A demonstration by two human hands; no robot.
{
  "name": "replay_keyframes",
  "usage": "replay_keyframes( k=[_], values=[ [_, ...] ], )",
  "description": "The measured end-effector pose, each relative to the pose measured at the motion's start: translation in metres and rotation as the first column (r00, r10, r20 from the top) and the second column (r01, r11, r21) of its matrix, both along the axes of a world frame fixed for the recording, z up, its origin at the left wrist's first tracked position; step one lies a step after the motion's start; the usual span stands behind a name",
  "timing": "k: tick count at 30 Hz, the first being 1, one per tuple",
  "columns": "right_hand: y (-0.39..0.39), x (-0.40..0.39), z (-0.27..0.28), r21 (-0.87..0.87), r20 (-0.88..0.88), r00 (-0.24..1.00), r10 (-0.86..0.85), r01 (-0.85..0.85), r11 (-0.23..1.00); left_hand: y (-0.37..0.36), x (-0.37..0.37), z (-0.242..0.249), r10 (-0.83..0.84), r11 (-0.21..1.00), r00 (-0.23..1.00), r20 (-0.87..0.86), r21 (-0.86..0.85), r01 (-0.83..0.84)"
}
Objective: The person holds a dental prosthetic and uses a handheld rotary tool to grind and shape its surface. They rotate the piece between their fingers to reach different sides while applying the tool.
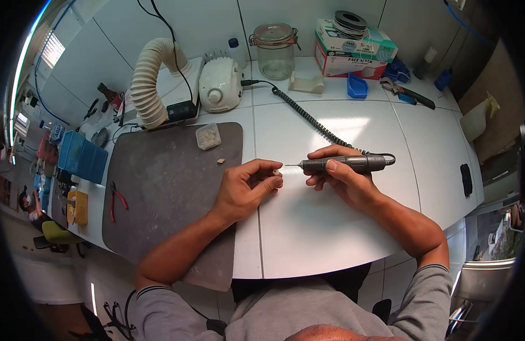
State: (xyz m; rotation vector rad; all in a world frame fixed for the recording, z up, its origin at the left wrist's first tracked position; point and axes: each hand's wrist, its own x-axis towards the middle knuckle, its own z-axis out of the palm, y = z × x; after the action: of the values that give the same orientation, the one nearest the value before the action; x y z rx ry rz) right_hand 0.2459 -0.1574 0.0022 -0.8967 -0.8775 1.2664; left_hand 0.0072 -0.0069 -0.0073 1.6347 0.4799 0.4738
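Observation:
My left hand point(248, 187) is closed over the right edge of the grey mat, pinching a small off-white piece point(276, 172) between thumb and fingertips. Its exact kind is too small to make out. A dark rotary handpiece point(345, 164) lies in the grip of my right hand point(346, 179), its thin bur point(292, 165) aimed left at the piece. A short gap seems to separate the tip from my left fingers. From the handpiece's back end, a coiled cord point(311, 120) runs to a white control unit point(220, 85) at the back.
On the grey mat point(166, 187) are a tub of pale bits point(208, 137), a loose fragment point(221, 161) and red-handled pliers point(118, 202). Behind stand a ribbed suction hose point(146, 79), a glass jar point(275, 54), face mask boxes point(353, 51) and a blue tray point(357, 86).

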Motion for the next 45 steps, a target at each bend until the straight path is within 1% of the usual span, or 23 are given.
replay_keyframes(
  k=[5, 6, 9, 11, 15, 21, 25, 28, 33, 36, 40, 43, 45],
  values=[
    [0.002, -0.006, 0.003, -0.013, 0.102, 0.994, 0.029, -0.028, 1.000, 0.002, 0.002, 0.001, -0.030, 0.999, 0.998, -0.049, -0.041, 0.028],
    [0.003, -0.006, 0.003, -0.009, 0.143, 0.989, 0.046, -0.045, 0.999, 0.001, 0.003, 0.006, -0.031, 0.999, 0.997, -0.073, -0.016, 0.030],
    [0.003, -0.004, 0.000, 0.003, 0.238, 0.968, 0.080, -0.083, 0.997, 0.004, 0.004, 0.007, -0.027, 0.999, 0.999, -0.042, 0.042, 0.029],
    [0.003, -0.004, 0.004, -0.006, 0.281, 0.955, 0.097, -0.099, 0.995, 0.005, 0.002, 0.005, -0.026, 1.000, 0.999, -0.040, 0.016, 0.026],
    [0.005, -0.002, 0.003, -0.012, 0.314, 0.943, 0.111, -0.113, 0.994, 0.006, 0.001, 0.008, -0.023, 1.000, 0.996, -0.084, -0.011, 0.022],
    [0.007, -0.003, 0.004, 0.024, 0.402, 0.909, 0.109, -0.130, 0.991, 0.005, 0.000, 0.005, -0.017, 0.998, 0.999, -0.047, -0.054, 0.014],
    [0.007, -0.005, 0.001, 0.060, 0.454, 0.887, 0.083, -0.124, 0.991, 0.005, 0.000, 0.009, -0.017, 0.999, 0.995, -0.099, -0.043, 0.012],
    [0.008, -0.006, 0.002, 0.047, 0.482, 0.873, 0.080, -0.117, 0.992, 0.005, 0.000, 0.010, -0.011, 0.999, 0.993, -0.119, -0.034, 0.007],
    [0.007, -0.006, 0.001, 0.041, 0.510, 0.856, 0.080, -0.117, 0.992, 0.005, 0.000, 0.004, -0.013, 0.999, 0.994, -0.112, -0.037, 0.009],
    [0.008, -0.004, 0.001, 0.088, 0.568, 0.820, 0.072, -0.147, 0.985, 0.005, -0.001, 0.006, -0.015, 1.000, 0.995, -0.101, -0.019, 0.013],
    [0.008, -0.007, 0.002, 0.067, 0.508, 0.860, 0.051, -0.098, 0.993, 0.006, -0.001, 0.006, -0.017, 1.000, 0.991, -0.131, -0.012, 0.016],
    [0.008, -0.008, 0.004, 0.047, 0.497, 0.865, 0.069, -0.106, 0.993, 0.006, -0.001, 0.007, -0.020, 1.000, 0.993, -0.115, 0.003, 0.020],
    [0.009, -0.007, 0.007, 0.081, 0.562, 0.824, 0.073, -0.142, 0.986, 0.005, -0.001, 0.006, -0.022, 1.000, 0.995, -0.095, 0.011, 0.023]
  ],
)
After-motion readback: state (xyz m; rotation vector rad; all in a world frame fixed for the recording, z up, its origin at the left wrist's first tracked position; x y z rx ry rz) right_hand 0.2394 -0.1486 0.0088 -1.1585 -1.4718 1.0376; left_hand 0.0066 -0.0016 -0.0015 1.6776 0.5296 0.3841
